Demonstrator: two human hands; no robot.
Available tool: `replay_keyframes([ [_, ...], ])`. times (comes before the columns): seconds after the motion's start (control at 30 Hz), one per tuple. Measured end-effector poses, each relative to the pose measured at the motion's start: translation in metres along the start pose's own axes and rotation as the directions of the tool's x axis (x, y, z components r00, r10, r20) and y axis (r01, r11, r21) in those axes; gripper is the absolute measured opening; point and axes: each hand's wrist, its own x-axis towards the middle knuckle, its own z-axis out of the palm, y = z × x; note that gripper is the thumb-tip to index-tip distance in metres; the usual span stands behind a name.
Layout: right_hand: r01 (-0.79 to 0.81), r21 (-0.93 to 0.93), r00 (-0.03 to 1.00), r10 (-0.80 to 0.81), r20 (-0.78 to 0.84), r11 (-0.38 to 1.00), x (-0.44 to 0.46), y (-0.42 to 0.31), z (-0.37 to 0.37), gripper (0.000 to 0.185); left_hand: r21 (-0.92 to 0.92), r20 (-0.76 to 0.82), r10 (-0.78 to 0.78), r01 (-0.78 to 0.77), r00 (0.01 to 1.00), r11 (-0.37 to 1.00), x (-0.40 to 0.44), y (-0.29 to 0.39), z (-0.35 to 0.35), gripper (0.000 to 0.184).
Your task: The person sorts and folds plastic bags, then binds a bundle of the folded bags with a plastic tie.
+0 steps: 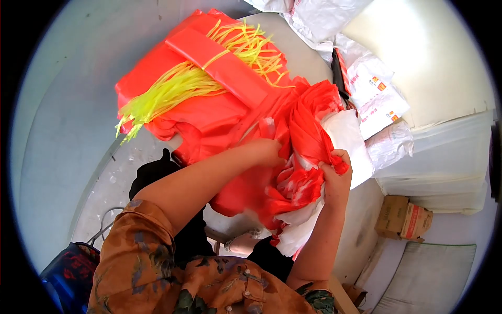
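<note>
A large heap of red fabric [308, 125] is bunched in front of me, with white material [342, 131] beside and beneath it. My right hand [339, 167] pinches a gathered edge of the red fabric. At the left of the bunch, my left hand [269, 153] is against the red fabric; its fingertips are hidden in the folds. Farther back, a folded red bundle [217, 63] lies across bright yellow strips [167, 89], with a thin yellow tie around it. Both rest on more folded red sheets [151, 68].
White printed plastic bags [374, 89] lie at the back right, beside a dark object [339, 73]. Cardboard boxes [402, 217] stand at the right. A blue and dark bag [73, 269] is at the lower left. A translucent sheet [439, 162] hangs at the right.
</note>
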Motion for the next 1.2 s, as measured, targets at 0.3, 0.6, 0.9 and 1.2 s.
replay_keyframes([
  [0.3,0.14,-0.168,0.99,-0.135,0.042,0.976,-0.004,0.01,0.009,0.029,-0.201,-0.081,0.01,-0.026,0.997,0.979,0.001,-0.008,0.031,0.05],
  [0.6,0.062,-0.235,0.995,-0.041,0.094,0.97,-0.004,-0.022,0.004,0.026,-0.742,-0.07,0.001,-0.053,0.998,0.669,0.005,0.005,0.066,0.037],
  [0.9,0.193,-0.417,0.964,-0.092,0.25,0.888,-0.033,-0.023,0.033,0.027,-0.594,0.001,0.128,-0.102,0.992,0.798,-0.041,-0.005,0.05,0.038],
  [1.2,0.388,-0.655,0.919,-0.217,0.329,0.649,-0.056,0.0,0.056,0.051,-0.119,0.141,0.001,0.016,0.99,0.993,-0.07,-0.014,0.015,0.043],
])
